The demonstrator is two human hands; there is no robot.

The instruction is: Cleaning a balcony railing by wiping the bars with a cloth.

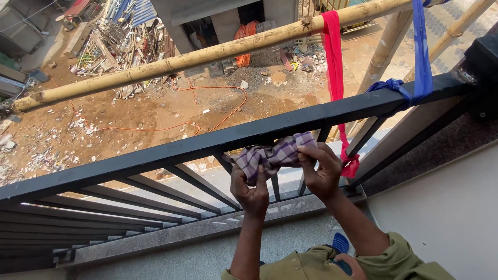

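Both my hands hold a purple and white checked cloth (pixel 275 154) just under the top bar of a black metal railing (pixel 155 155). My left hand (pixel 250 186) grips the cloth's left end from below. My right hand (pixel 320 173) pinches its right end with the fingers curled over it. The cloth is bunched and pressed against the railing near one of its upright bars. My forearms reach up from olive green sleeves at the bottom of the view.
A bamboo pole (pixel 207 54) runs beyond the railing. A red strap (pixel 334 62) and a blue strap (pixel 421 57) tie it to the rail. A grey stone ledge (pixel 207 231) lies under the railing. Far below is a dirt yard with rubble and an orange hose (pixel 218 93).
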